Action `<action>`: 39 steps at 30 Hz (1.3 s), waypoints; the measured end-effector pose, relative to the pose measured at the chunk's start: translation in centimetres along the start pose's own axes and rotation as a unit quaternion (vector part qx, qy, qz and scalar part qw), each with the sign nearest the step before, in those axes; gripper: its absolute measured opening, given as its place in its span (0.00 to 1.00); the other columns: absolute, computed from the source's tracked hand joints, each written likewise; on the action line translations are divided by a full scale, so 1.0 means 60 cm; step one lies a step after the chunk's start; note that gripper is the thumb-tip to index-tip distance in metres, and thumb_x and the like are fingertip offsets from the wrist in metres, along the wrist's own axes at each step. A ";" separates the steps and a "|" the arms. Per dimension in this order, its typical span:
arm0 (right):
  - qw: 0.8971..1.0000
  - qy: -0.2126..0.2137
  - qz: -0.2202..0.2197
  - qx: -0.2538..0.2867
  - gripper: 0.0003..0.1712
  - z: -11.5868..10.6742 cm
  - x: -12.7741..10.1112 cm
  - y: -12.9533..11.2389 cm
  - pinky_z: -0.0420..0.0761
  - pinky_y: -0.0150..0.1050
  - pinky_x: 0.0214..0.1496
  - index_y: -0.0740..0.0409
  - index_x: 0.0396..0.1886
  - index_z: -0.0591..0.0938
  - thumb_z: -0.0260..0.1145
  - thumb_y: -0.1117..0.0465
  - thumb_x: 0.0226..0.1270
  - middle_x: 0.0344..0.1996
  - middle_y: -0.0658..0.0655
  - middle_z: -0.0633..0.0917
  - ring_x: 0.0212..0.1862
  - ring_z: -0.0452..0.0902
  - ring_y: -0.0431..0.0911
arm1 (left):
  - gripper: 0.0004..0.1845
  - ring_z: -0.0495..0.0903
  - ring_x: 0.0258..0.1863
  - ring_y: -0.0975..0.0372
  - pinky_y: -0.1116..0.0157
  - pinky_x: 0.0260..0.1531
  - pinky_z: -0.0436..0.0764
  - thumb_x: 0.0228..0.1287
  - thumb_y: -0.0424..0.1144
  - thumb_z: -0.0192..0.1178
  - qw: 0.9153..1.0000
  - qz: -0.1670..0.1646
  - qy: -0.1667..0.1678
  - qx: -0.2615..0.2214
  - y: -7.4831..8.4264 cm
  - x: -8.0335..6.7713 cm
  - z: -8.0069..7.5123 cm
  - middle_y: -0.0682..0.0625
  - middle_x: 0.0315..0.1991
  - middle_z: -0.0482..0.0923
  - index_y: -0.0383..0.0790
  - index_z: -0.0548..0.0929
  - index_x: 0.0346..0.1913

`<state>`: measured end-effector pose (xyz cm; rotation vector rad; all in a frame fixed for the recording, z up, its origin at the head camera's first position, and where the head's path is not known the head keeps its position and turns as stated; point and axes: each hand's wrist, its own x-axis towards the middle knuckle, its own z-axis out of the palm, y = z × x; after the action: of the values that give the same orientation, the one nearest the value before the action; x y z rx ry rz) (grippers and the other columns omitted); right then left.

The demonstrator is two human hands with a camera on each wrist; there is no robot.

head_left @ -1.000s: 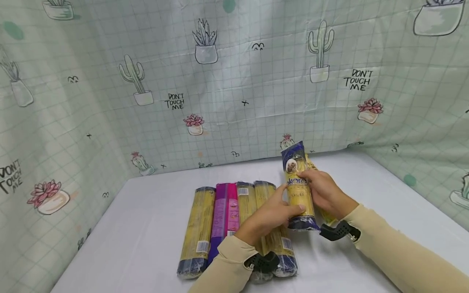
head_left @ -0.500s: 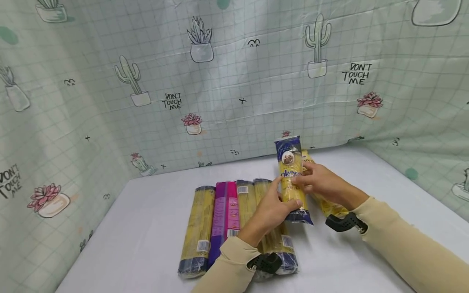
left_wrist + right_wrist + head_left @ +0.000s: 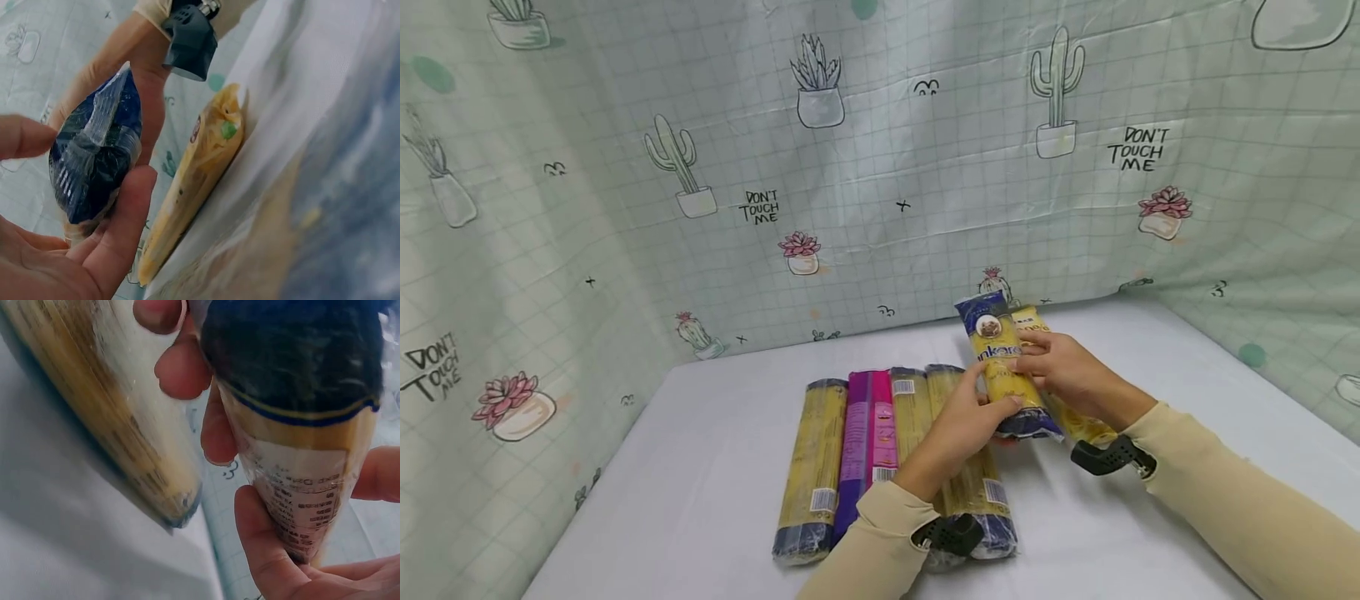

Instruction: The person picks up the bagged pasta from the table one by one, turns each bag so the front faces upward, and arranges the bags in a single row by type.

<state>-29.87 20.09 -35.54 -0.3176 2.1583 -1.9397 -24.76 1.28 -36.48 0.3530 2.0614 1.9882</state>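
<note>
Both hands hold a blue and yellow plastic pasta pack [image 3: 1000, 354] lettered "nkara", raised above the table and leaning with its top to the left. My left hand [image 3: 966, 421] grips its lower left side, thumb across the front. On the upper right side, my right hand [image 3: 1071, 375] grips it with fingers over the front. The left wrist view looks at the pack's crimped blue end [image 3: 97, 147]. A white printed label [image 3: 297, 494] shows on the pack in the right wrist view. Behind my right hand lies a yellow pack [image 3: 1078, 425], partly hidden; its contents are unclear.
Several long spaghetti packs [image 3: 812, 467] lie side by side on the white table [image 3: 700, 467], left of the held pack. One is a pink and purple pack [image 3: 868, 442]. My left forearm covers part of the row. A patterned cloth [image 3: 880, 167] hangs behind and beside the table.
The pasta pack rose slightly and was then lowered, its top now tilted further left. My right hand's fingers shifted on the pack's front. The row of packs stays put.
</note>
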 end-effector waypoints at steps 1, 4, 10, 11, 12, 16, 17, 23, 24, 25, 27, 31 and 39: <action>1.000 -0.005 -0.001 0.006 0.45 -0.001 0.001 0.001 0.83 0.37 0.48 0.69 0.79 0.45 0.59 0.64 0.74 0.69 0.76 0.63 0.50 0.79 0.42 | 0.39 0.84 0.33 0.55 0.51 0.35 0.86 0.67 0.36 0.65 1.000 -0.003 -0.005 -0.016 0.000 0.000 0.000 0.45 0.40 0.82 0.46 0.59 0.77; 1.000 -0.013 0.001 0.013 0.44 -0.003 0.006 0.006 0.83 0.38 0.48 0.70 0.79 0.46 0.60 0.64 0.74 0.69 0.76 0.64 0.50 0.80 0.44 | 0.41 0.85 0.35 0.54 0.51 0.35 0.86 0.65 0.31 0.65 0.999 -0.013 -0.013 -0.048 0.000 0.000 -0.002 0.43 0.42 0.81 0.45 0.58 0.77; 1.000 -0.021 0.004 -0.011 0.44 -0.003 0.015 0.010 0.83 0.39 0.50 0.71 0.78 0.48 0.61 0.59 0.75 0.68 0.75 0.65 0.53 0.79 0.49 | 0.41 0.85 0.36 0.54 0.56 0.34 0.86 0.66 0.28 0.64 0.998 -0.021 -0.011 -0.061 0.004 0.003 -0.009 0.41 0.42 0.81 0.41 0.56 0.78; 1.000 -0.023 0.003 -0.012 0.45 -0.003 0.017 0.010 0.82 0.39 0.51 0.71 0.78 0.48 0.61 0.58 0.75 0.68 0.75 0.65 0.54 0.79 0.49 | 0.41 0.85 0.36 0.54 0.56 0.33 0.86 0.66 0.28 0.64 0.998 -0.020 -0.011 -0.060 0.005 0.004 -0.011 0.40 0.42 0.81 0.40 0.56 0.78; 1.000 -0.025 0.002 -0.013 0.45 -0.004 0.018 0.010 0.82 0.39 0.52 0.71 0.78 0.47 0.61 0.58 0.75 0.68 0.75 0.65 0.54 0.79 0.49 | 0.41 0.85 0.36 0.54 0.57 0.33 0.86 0.66 0.27 0.64 0.998 -0.019 -0.012 -0.062 0.006 0.005 -0.011 0.40 0.42 0.81 0.40 0.56 0.78; 0.999 -0.041 0.008 -0.014 0.48 -0.007 0.019 0.008 0.82 0.41 0.53 0.69 0.79 0.46 0.63 0.57 0.74 0.69 0.75 0.65 0.54 0.79 0.50 | 0.41 0.85 0.36 0.54 0.58 0.32 0.86 0.66 0.27 0.64 0.998 -0.020 -0.009 -0.052 0.009 0.004 -0.010 0.40 0.41 0.80 0.41 0.57 0.78; 0.999 -0.046 0.010 -0.015 0.48 -0.008 0.018 0.008 0.81 0.42 0.53 0.69 0.79 0.45 0.63 0.57 0.74 0.69 0.75 0.65 0.54 0.79 0.50 | 0.41 0.85 0.35 0.54 0.58 0.32 0.86 0.66 0.27 0.64 0.999 -0.022 -0.007 -0.049 0.009 0.004 -0.009 0.40 0.41 0.80 0.41 0.57 0.78; 0.998 -0.060 0.014 -0.009 0.49 -0.012 0.012 0.011 0.81 0.43 0.53 0.69 0.79 0.42 0.63 0.60 0.72 0.69 0.77 0.64 0.53 0.80 0.50 | 0.41 0.84 0.33 0.53 0.59 0.30 0.86 0.65 0.27 0.65 0.999 -0.027 0.006 -0.045 0.002 0.005 0.002 0.40 0.41 0.77 0.41 0.58 0.77; 0.998 -0.060 0.015 -0.006 0.49 -0.012 0.012 0.012 0.82 0.42 0.53 0.69 0.79 0.42 0.63 0.61 0.73 0.69 0.77 0.64 0.52 0.80 0.49 | 0.40 0.84 0.33 0.54 0.59 0.30 0.86 0.65 0.27 0.65 0.999 -0.028 0.009 -0.045 0.001 0.005 0.004 0.40 0.40 0.77 0.41 0.59 0.77; 0.998 -0.058 0.018 -0.004 0.49 -0.012 0.012 0.013 0.82 0.41 0.52 0.69 0.79 0.43 0.62 0.61 0.73 0.69 0.76 0.65 0.52 0.80 0.48 | 0.40 0.84 0.33 0.54 0.59 0.30 0.86 0.66 0.27 0.65 0.999 -0.028 0.011 -0.044 0.000 0.006 0.006 0.40 0.40 0.77 0.41 0.59 0.77; 0.999 -0.049 0.024 0.000 0.49 -0.013 0.012 0.016 0.82 0.39 0.51 0.69 0.79 0.43 0.62 0.61 0.73 0.68 0.75 0.66 0.51 0.80 0.46 | 0.39 0.84 0.32 0.55 0.59 0.31 0.86 0.66 0.28 0.65 0.999 -0.031 0.019 -0.039 0.000 0.008 0.009 0.41 0.40 0.77 0.41 0.60 0.77; 0.999 -0.029 0.031 0.007 0.48 -0.017 0.013 0.020 0.81 0.35 0.51 0.70 0.79 0.43 0.62 0.61 0.72 0.68 0.75 0.65 0.50 0.79 0.43 | 0.37 0.83 0.27 0.55 0.57 0.33 0.86 0.67 0.33 0.66 0.998 -0.039 0.037 -0.014 0.003 0.012 0.015 0.43 0.39 0.78 0.40 0.62 0.76; 0.999 -0.017 0.029 -0.002 0.46 -0.018 0.018 0.026 0.79 0.35 0.54 0.74 0.77 0.47 0.62 0.61 0.72 0.68 0.75 0.64 0.53 0.78 0.44 | 0.36 0.85 0.25 0.54 0.58 0.34 0.85 0.67 0.37 0.67 0.998 -0.041 0.042 0.017 0.003 0.020 0.012 0.44 0.37 0.78 0.38 0.65 0.74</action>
<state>-31.25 20.98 -37.02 -0.2834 2.1251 -1.8857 -25.61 2.36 -36.33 0.1922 2.1272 1.9534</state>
